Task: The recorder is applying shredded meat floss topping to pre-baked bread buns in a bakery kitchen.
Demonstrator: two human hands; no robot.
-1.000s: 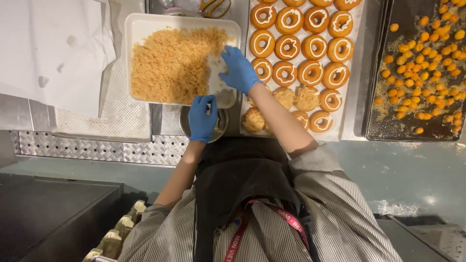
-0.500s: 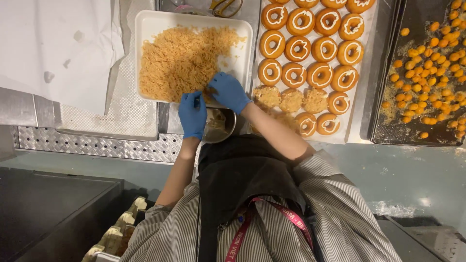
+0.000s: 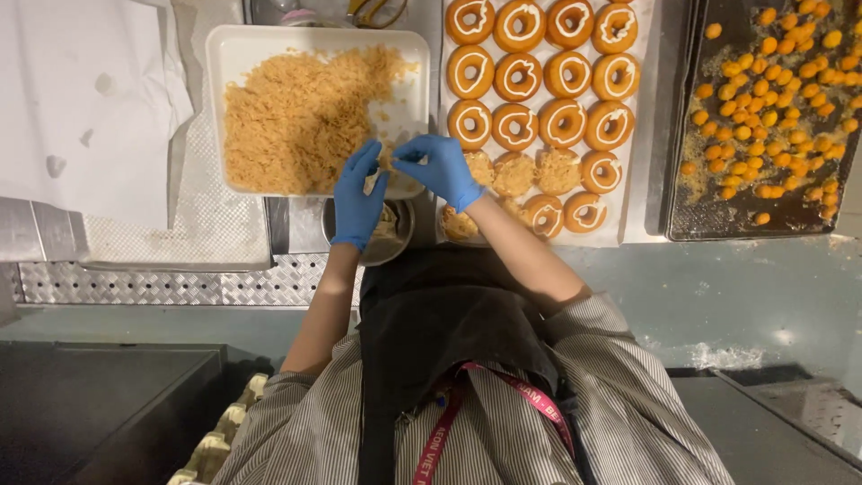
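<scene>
Both my hands wear blue gloves. My left hand and my right hand meet over the near right corner of a white tray filled with golden crumbs. Between their fingertips they pinch a small crumb-coated piece. Just below the hands sits a small metal bowl, partly hidden by my left wrist. To the right lie glazed ring doughnuts with white icing loops and a few crumb-covered ones on a paper-lined tray.
A dark baking tray with several small orange balls stands at the far right. White paper covers the left of the counter over a patterned metal surface. An egg carton shows by my left elbow.
My hands have risen from the metal bowl to the tray's near corner and come together on the small piece. The right hand has drawn back from the crumbs towards the left hand.
</scene>
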